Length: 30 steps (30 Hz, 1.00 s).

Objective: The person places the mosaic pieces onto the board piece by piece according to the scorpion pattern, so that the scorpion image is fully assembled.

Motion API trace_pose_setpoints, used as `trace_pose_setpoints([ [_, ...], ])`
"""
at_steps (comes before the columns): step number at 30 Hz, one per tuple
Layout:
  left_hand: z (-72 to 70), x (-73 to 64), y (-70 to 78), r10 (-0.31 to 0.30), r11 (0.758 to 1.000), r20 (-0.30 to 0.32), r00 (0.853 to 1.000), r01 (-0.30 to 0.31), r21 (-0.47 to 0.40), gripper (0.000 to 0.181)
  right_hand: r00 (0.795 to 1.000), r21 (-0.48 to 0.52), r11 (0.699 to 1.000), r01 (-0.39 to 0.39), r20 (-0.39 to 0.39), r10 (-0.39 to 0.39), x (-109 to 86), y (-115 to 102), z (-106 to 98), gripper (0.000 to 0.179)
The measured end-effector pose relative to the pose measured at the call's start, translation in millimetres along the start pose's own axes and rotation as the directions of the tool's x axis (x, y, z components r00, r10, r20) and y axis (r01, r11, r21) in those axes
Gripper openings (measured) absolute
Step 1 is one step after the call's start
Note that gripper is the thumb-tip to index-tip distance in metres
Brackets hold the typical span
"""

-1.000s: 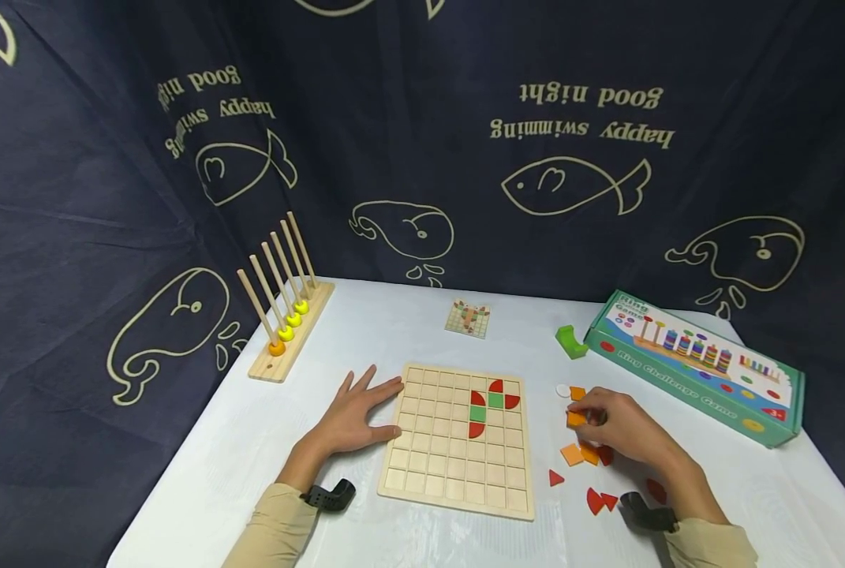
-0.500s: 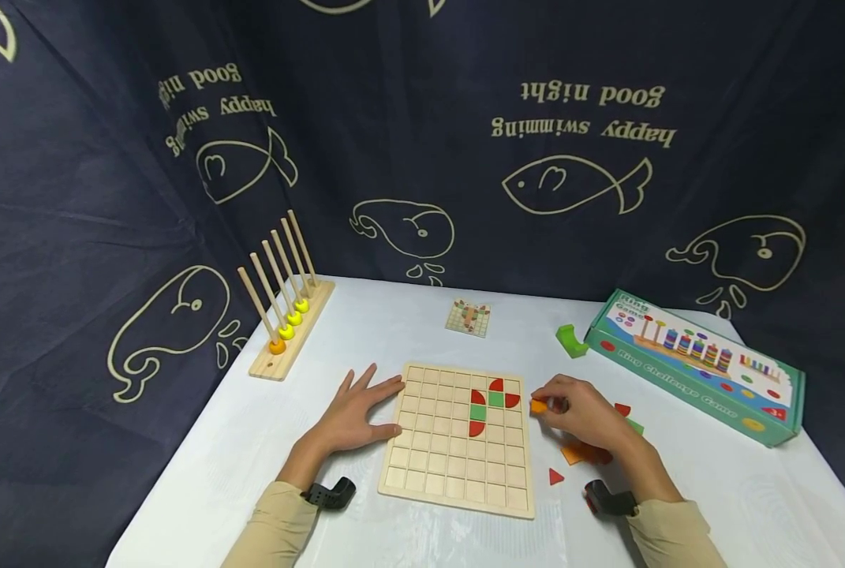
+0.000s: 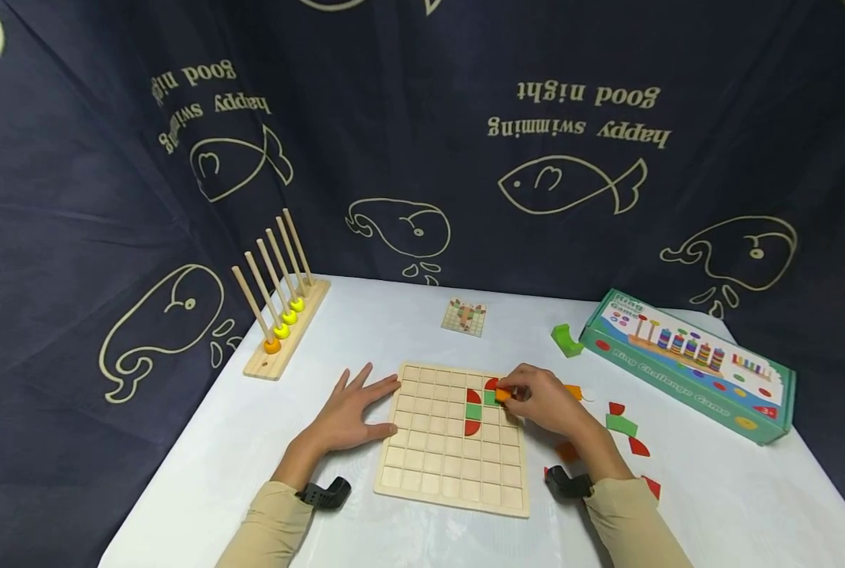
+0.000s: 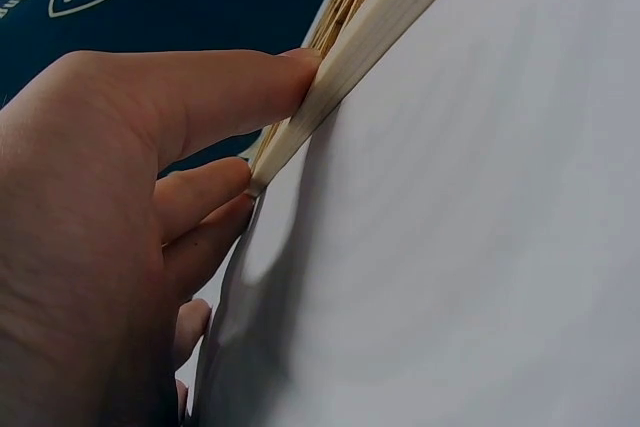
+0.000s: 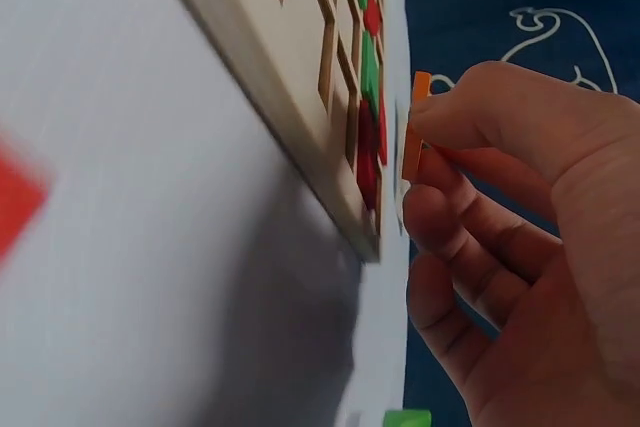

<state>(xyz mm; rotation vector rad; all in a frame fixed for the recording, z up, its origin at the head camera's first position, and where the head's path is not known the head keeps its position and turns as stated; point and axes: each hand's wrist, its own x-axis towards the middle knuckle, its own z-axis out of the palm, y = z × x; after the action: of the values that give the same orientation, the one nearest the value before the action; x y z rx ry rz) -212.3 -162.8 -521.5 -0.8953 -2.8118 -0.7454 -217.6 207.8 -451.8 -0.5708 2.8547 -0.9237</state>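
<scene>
A square wooden grid board (image 3: 429,465) lies on the white table, with green square tiles (image 3: 472,411) and red quarter-round tiles (image 3: 472,427) set in its upper right cells. My right hand (image 3: 546,404) pinches an orange square tile (image 3: 503,394) between thumb and fingers, over those cells. In the right wrist view the orange tile (image 5: 422,87) is held on edge, facing the board's tiles. My left hand (image 3: 344,414) has its fingers spread, thumb and index fingertips touching the board's left rim (image 4: 335,77).
Loose green (image 3: 621,426), red (image 3: 638,447) and orange pieces (image 3: 567,451) lie right of the board, some under the right forearm. Behind stand a patterned card (image 3: 463,317), a green curved block (image 3: 567,341), a game box (image 3: 692,371) and a peg stand (image 3: 287,339) with rings.
My right hand has picked up the orange tile from the loose pieces and carried it left, over the board's upper right cells. The left hand has stayed at the board's left edge.
</scene>
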Motion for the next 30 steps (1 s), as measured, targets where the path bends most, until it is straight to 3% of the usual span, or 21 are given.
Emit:
trace_pose_setpoints([
  [6, 1.2, -0.1, -2.4, 0.001, 1.000, 0.000, 1.000, -0.001, 0.009, 0.077, 1.000, 0.005, 1.000, 0.021, 0.011, -0.021, 10.5, -7, 7, 0.031],
  [16, -1.3, 0.0, -1.2, -0.014, 1.000, 0.009, 1.000, 0.013, 0.012, 0.077, 0.990, -0.025, 0.991, 0.130, 0.053, -0.128, 25.4, -20, 14, 0.030],
  [21, -2.6, 4.0, 1.1, -0.004, 1.000, 0.000, 1.000, 0.004, 0.011, 0.076, 0.988, -0.033, 0.990, 0.137, 0.069, -0.135, 31.5, -28, 16, 0.030],
  [30, -1.6, 0.5, -0.3, -0.008, 1.000, -0.002, 1.000, 0.008, 0.021, 0.077, 0.973, -0.132, 0.967, 0.219, 0.098, -0.207, 42.1, -39, 32, 0.028],
])
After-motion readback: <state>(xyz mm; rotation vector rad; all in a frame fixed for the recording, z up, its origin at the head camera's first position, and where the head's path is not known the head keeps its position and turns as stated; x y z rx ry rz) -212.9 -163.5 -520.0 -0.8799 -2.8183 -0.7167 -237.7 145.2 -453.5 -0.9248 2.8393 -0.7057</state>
